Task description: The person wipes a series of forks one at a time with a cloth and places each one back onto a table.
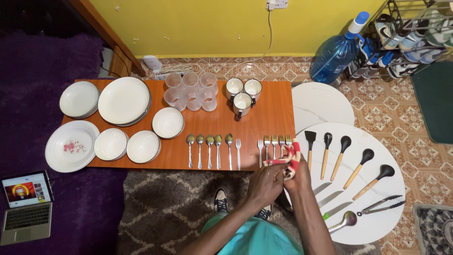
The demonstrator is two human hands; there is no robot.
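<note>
Hands meet at the near edge of the orange wooden desk, where it borders the round white marble-look desk. My left hand and right hand both close their grip on a red-and-cream patterned cloth, bunched just below the row of steel forks. Steel spoons lie to the left, black wooden-handled utensils to the right. Open desk shows behind the forks.
</note>
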